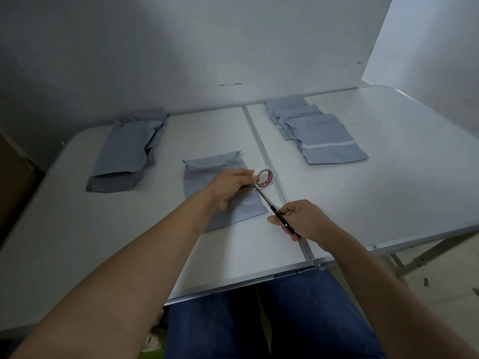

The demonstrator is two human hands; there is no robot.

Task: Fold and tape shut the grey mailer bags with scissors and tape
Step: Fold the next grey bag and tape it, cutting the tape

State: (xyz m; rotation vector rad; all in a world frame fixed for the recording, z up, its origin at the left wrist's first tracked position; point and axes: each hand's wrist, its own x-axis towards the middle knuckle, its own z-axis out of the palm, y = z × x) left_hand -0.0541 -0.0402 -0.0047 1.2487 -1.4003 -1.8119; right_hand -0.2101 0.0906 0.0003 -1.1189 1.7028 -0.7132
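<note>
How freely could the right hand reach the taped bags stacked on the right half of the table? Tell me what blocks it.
Probably yes, once freed. The right hand grips the scissors, blades toward the tape roll. Bare table lies between it and the taped bags; only the scissors occupy it.

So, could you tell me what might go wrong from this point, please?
1. The scissors held by the right hand point at the left hand pinching the tape roll; the blades could nick a finger.
2. The mailer bag lies right beneath the blade tips, so a low cut could slice it.
3. Cut tape may curl and stick to itself.
</note>
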